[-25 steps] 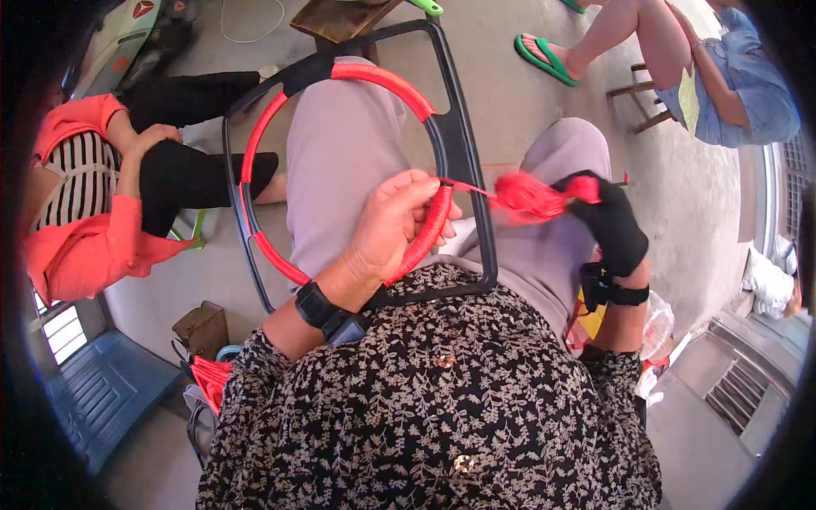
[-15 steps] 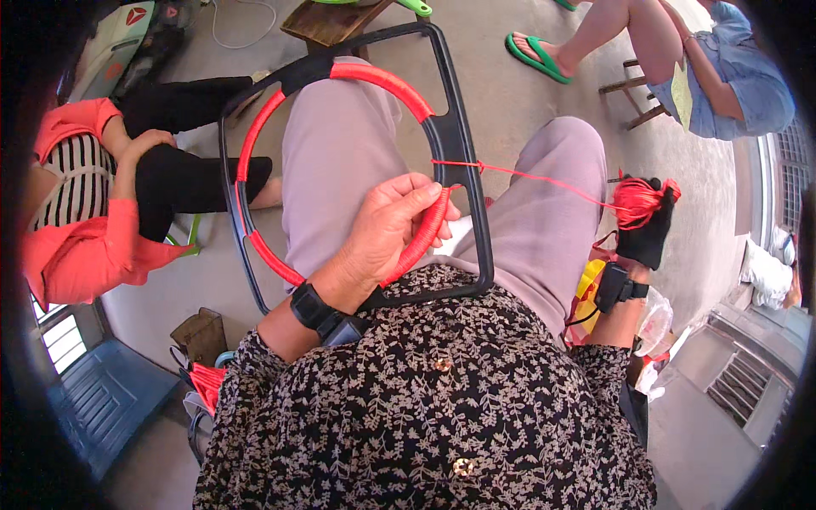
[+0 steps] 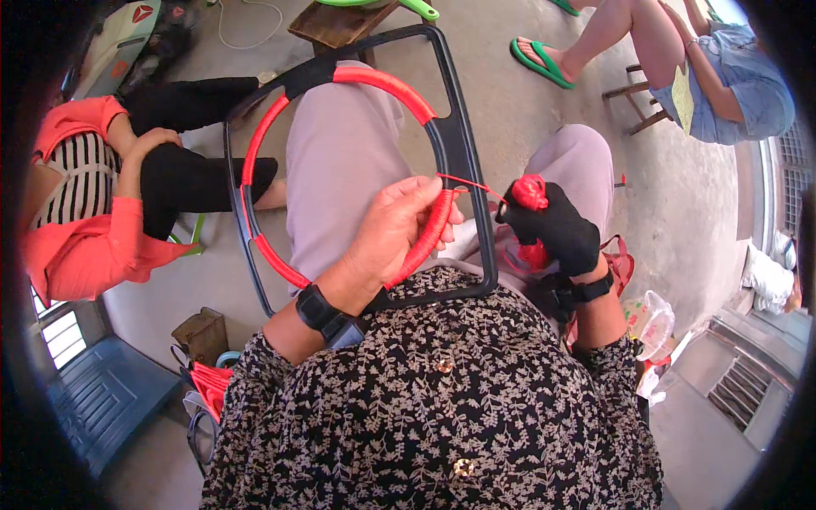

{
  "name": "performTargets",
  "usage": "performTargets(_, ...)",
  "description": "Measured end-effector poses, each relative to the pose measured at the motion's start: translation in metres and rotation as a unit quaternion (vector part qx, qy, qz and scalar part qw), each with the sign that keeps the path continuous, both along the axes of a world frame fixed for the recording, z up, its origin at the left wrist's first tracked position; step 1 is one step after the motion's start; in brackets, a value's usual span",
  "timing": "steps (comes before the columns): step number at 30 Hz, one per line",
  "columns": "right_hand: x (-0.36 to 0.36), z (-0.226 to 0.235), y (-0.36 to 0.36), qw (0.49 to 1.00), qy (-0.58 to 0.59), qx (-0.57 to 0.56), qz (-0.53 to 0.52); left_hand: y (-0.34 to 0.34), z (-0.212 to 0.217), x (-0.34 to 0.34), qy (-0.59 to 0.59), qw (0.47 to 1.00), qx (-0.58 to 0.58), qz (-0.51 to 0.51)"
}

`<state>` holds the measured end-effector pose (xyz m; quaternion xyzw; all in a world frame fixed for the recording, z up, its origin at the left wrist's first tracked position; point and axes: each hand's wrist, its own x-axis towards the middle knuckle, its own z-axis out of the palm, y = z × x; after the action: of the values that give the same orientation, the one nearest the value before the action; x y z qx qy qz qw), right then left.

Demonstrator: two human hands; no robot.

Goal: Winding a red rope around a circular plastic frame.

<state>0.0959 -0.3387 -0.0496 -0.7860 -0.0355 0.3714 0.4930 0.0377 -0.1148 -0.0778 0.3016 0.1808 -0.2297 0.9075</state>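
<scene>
A black frame (image 3: 460,127) with a round ring inside rests across my lap, its near edge against my patterned shirt. Red cord (image 3: 387,82) is wound tightly over several stretches of the ring, with black showing between them. My bare left hand (image 3: 399,217) grips the wrapped near-right part of the ring, thumb on top by the end of the winding. From there a short strand runs over the frame's right bar to my right hand (image 3: 554,223), which wears a black glove. That hand is closed around a bundle of red cord (image 3: 530,193).
At left sits a person in a coral top (image 3: 93,229); another, wearing green flip-flops (image 3: 544,64), sits at upper right. A wooden stool (image 3: 340,25) stands beyond the frame. More red cord (image 3: 208,380) lies by a blue plastic chair (image 3: 110,399). A plastic bag (image 3: 650,323) is beside my right forearm.
My right hand has come in from the far right to just beside the frame, bringing the cord bundle. The strand between the hands is much shorter. My left hand keeps its hold.
</scene>
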Motion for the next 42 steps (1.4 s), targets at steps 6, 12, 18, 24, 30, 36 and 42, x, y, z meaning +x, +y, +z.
performTargets(6, -0.008, -0.008, -0.027, 0.996, -0.003, 0.089, -0.017, -0.001, 0.001, 0.008, 0.047, 0.999, -0.010, -0.025)
performTargets(12, -0.009, -0.004, 0.016, 0.778, 0.103, 0.548, -0.290, -0.005, -0.002, 0.002, 0.011, 1.000, -0.005, -0.010)
performTargets(18, -0.002, -0.019, 0.010, 0.788, 0.154, 0.513, -0.303, -0.003, 0.000, -0.004, -0.024, 0.999, 0.033, 0.017)
performTargets(24, 0.000, -0.022, 0.011, 0.865, 0.132, 0.398, -0.276, -0.006, -0.001, -0.007, -0.085, 0.989, 0.114, 0.045)
performTargets(30, -0.004, -0.018, 0.015, 0.878, 0.111, 0.374, -0.279, -0.003, 0.002, -0.005, -0.117, 0.983, 0.141, 0.000)
performTargets(36, -0.005, -0.018, 0.008, 0.865, 0.118, 0.402, -0.278, -0.006, 0.004, -0.005, -0.067, 0.994, 0.079, 0.018)
performTargets(42, -0.004, -0.022, 0.009, 0.836, 0.130, 0.449, -0.287, 0.000, 0.006, -0.003, -0.020, 0.994, 0.103, 0.005)
